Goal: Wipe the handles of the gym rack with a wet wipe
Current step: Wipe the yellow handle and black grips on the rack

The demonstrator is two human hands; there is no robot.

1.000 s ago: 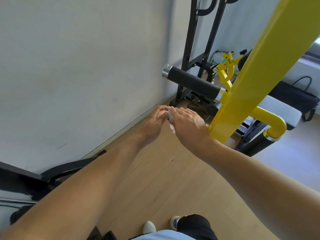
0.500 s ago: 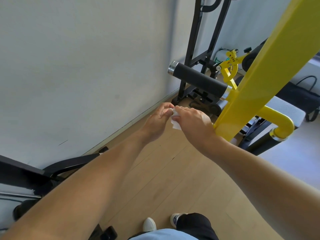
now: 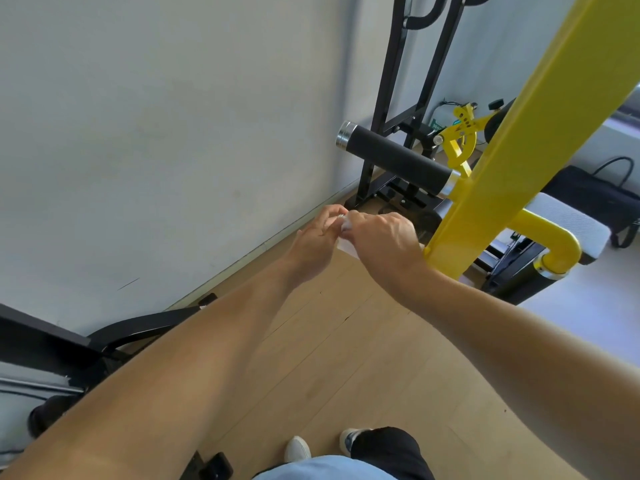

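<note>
A small white wet wipe (image 3: 346, 244) hangs between my two hands, held in the air over the wooden floor. My left hand (image 3: 317, 242) pinches its upper edge with the fingertips. My right hand (image 3: 381, 242) pinches the same edge from the other side, knuckles up, and hides most of the wipe. Above and to the right of both hands, a black foam-covered handle (image 3: 394, 155) with a silver end cap juts out from the yellow upright (image 3: 512, 161) of the gym rack. Neither hand touches it.
A white wall (image 3: 173, 133) runs along the left. A black frame (image 3: 398, 98) stands in the corner behind the handle. A curved yellow bar (image 3: 550, 237) and a grey padded seat (image 3: 568, 220) lie right. A black machine base (image 3: 104, 341) sits lower left. My shoes (image 3: 298, 448) show below.
Both hands stay together on the wipe, its white corner showing a little more below them. The view has shifted slightly, so the handle and hands sit a bit further right.
</note>
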